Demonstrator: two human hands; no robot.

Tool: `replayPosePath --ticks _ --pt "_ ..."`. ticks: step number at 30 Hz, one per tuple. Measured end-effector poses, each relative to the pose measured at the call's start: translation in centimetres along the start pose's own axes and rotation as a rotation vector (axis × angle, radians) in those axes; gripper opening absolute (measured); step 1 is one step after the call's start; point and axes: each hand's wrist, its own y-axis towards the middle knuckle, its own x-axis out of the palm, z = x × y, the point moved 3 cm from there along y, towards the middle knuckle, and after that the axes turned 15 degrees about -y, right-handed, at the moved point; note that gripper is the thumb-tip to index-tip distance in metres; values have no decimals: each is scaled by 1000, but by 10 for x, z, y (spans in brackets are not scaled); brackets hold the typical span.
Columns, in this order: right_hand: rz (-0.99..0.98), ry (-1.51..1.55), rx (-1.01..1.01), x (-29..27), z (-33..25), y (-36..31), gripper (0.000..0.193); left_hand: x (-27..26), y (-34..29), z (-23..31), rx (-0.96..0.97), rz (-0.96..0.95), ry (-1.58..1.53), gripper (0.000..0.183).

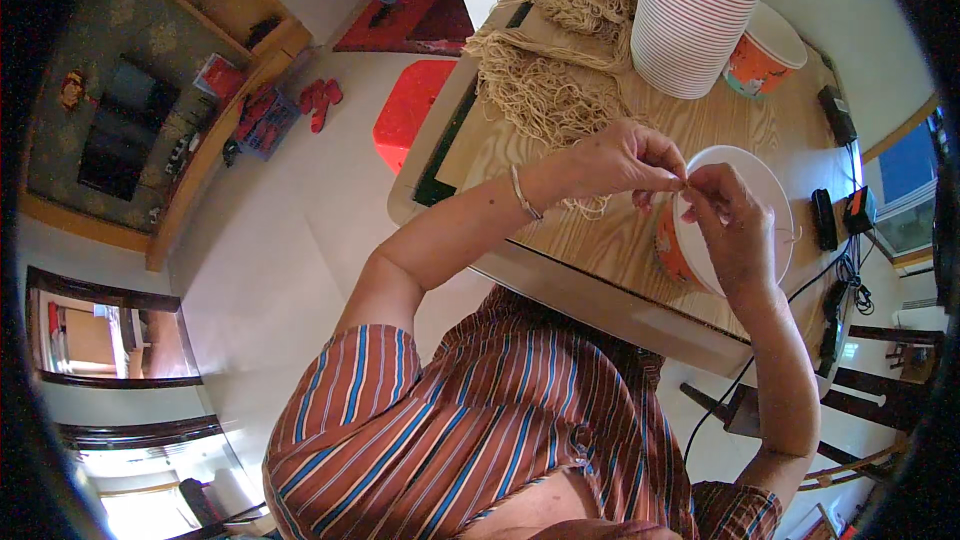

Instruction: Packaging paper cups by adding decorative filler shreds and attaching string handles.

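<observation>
My left hand (625, 160), with a bangle on its wrist, and my right hand (738, 230) meet fingertip to fingertip above a paper tub (752, 162), white inside and orange outside. Both are closed in a pinch. What lies between the fingertips is too small to make out. A thin pale strand shows beside my right hand, over the tub's right rim. Beyond my left hand, loose bundles of beige string (545, 95) lie on the wood-grain table (620, 250). A few string ends hang below my left wrist.
A tall stack of white paper tubs (700, 15) stands at the table's far side, with another orange tub (766, 55) to its right. Black adapters (836, 115) and cables (852, 275) line the right edge. A red stool (412, 112) stands left of the table.
</observation>
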Motion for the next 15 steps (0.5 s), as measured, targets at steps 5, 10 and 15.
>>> replayPosePath --ticks 5,10,15 --pt "73 -149 -110 -1 -4 -3 7 -1 1 3 -3 -31 58 11" --pt "117 -270 -209 -3 -5 -1 8 0 5 6 -30 -39 113 12" --pt "135 -440 -356 -4 -6 -3 14 -2 6 6 -10 -60 135 13"
